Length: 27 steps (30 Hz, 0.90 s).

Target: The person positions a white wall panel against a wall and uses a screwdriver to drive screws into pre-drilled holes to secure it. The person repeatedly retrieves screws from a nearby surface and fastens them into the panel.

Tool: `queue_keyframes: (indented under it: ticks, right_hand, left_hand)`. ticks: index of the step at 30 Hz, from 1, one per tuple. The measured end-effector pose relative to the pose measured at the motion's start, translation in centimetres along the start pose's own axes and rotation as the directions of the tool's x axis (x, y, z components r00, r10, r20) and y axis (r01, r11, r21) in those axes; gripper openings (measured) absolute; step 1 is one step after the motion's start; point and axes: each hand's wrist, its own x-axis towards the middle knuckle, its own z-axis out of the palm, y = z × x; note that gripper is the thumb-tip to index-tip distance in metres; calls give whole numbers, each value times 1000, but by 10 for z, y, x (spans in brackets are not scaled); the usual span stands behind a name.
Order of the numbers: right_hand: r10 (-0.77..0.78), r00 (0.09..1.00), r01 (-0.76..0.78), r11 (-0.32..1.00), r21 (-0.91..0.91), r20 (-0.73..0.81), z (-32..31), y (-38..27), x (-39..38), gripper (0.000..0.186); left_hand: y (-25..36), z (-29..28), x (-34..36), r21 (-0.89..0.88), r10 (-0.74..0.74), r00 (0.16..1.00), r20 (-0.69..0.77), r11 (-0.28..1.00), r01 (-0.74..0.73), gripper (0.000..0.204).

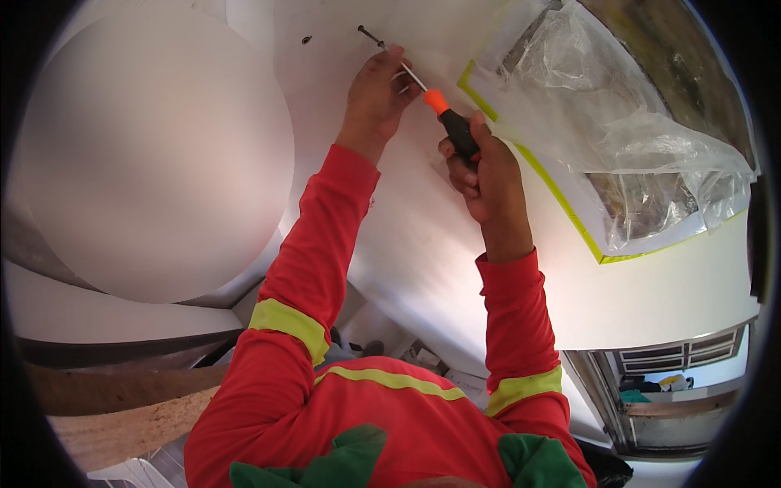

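My right hand point(492, 175) is closed around the black and orange handle of a screwdriver point(458, 130). Its metal shaft slants up and left to a dark screw point(370, 35) at the white wall point(407, 211). My left hand point(377, 98) is raised beside the shaft, its fingers curled around it just behind the screw. Part of the left fingers' grip is hidden behind the hand. To the left of the screw, a small dark fitting or hole point(306, 39) shows in the wall.
A large pale round shape point(159, 159) fills the left side. Clear plastic sheeting point(643, 138) hangs over a panel edged with yellow tape point(561, 199) at right. Wooden boards point(130, 423) lie lower left, and a framed window point(675, 390) is lower right.
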Motion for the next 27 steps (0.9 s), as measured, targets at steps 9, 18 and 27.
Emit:
queue_keyframes:
  ticks: [9, 18, 27]
  right_hand:
    - [-344, 936, 230, 761, -607, -77, -19, 9, -71, 41]
    - [-225, 962, 126, 868, -481, -154, -115, 55, -156, 41]
    - [-418, 881, 419, 478, -772, 219, -171, 83, -143, 39]
  left_hand:
    - [10, 6, 29, -109, 7, 998, -63, 994, -13, 30]
    - [1, 31, 33, -198, 39, 972, -230, 976, -86, 25]
    - [-3, 43, 27, -80, 72, 951, -302, 992, -101, 10]
